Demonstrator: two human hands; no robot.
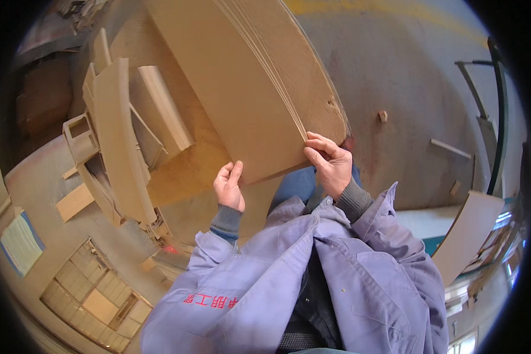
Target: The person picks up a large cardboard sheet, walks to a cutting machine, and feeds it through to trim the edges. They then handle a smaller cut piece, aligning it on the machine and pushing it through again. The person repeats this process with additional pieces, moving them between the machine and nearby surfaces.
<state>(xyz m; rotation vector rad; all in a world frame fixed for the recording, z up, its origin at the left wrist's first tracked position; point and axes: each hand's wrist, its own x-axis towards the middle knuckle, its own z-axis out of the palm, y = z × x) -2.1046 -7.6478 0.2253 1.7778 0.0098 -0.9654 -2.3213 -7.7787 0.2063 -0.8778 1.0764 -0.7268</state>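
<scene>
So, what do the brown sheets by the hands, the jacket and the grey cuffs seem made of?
Brown sheets: probably fibreboard or hardboard, matt and unpainted; the faces are evenly tan and the edges thin.
Jacket: woven cloth, matt, perhaps a cotton blend; it creases softly and has seams.
Grey cuffs: likely knit, fibre unclear; fine ribbing shows.

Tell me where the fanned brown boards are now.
In the head view, the brown boards are at upper centre, right of the pale wooden strip, their near end between the person's left hand and right hand.
</scene>
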